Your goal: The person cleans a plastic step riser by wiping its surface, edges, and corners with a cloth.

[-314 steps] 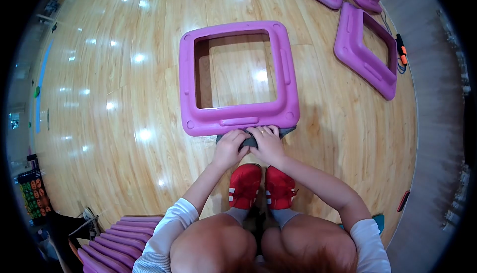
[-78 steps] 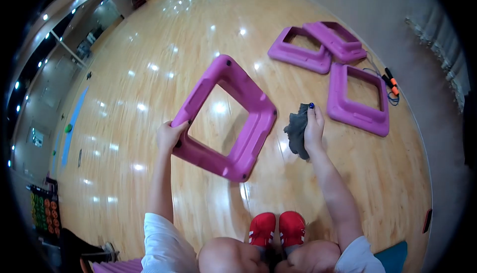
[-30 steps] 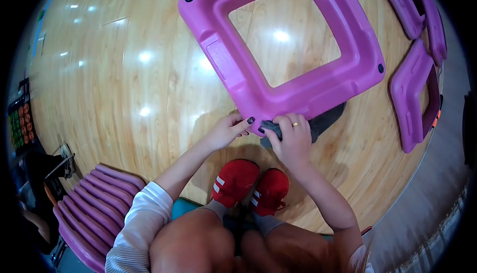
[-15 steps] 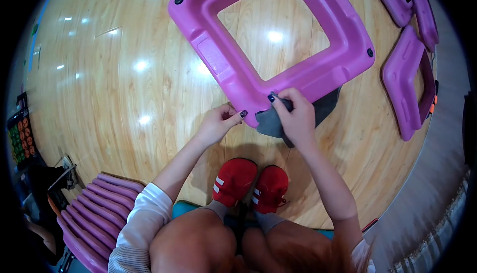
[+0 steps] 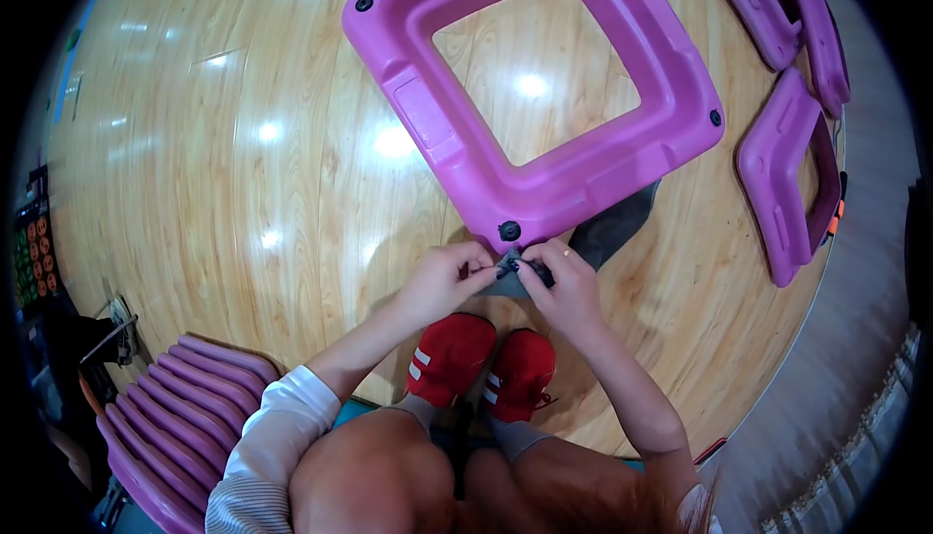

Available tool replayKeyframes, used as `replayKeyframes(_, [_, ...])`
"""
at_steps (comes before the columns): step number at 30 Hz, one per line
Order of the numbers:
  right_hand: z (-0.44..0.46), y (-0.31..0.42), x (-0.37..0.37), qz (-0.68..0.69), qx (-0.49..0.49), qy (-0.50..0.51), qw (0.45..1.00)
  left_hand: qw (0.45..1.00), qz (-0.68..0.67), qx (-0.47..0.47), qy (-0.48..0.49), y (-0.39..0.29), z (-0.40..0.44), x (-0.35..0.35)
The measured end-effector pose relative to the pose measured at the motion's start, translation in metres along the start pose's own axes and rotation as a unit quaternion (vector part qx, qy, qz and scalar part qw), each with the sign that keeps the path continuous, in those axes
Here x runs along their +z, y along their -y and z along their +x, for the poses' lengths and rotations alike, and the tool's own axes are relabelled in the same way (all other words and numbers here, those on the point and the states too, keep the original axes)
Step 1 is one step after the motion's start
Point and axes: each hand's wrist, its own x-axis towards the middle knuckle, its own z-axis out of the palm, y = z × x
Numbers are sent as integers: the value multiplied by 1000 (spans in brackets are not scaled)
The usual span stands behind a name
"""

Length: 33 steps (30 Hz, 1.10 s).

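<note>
A purple square plastic riser frame lies on the wooden floor with its open middle facing up. Black round pads show at three of its corners, and the nearest is a black pad just beyond my fingers. My left hand pinches the edge of a dark grey cloth below that corner. Close beside it, my right hand is closed on a bunched part of the same cloth. The rest of the cloth trails out to the right, along the frame's lower edge.
More purple frames lie at the right by a grey curtain. A stack of purple frames stands at the lower left. My red shoes are on the floor just below my hands.
My right hand has drawn the cloth down off the near corner, uncovering its black pad. My hands have come together below the corner, and the left now pinches the cloth too.
</note>
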Motion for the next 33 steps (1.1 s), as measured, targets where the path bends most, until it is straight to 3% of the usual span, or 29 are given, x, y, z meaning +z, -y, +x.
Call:
replayKeyframes(2, [3,-4,0,-99,-42,-76,991,998,16,38,-38,-1,0,-4])
replayKeyframes(5, [17,-4,-7,-142,-69,-124,980,991,100,51,-75,-6,2,-11])
replayKeyframes(10, [30,-4,7,-178,-91,-87,976,969,200,115,-86,-10,10,-13])
replayKeyframes(21, [14,-5,11,-201,-104,-42,973,978,170,118,-40,3,22,-14])
replayKeyframes(26, [38,4,-6,-135,-78,-115,981,981,151,115,-46,0,22,-14])
replayKeyframes(28, [44,4,0,-156,-79,-109,979,981,168,100,-17,-1,21,-16])
replayKeyframes(30, [44,2,8,-262,-78,-53,960,981,166,100,-17,-1,21,-16])
replayKeyframes(33, [38,1,16,-265,-84,-70,958,982,164,96,-15,-2,21,-17])
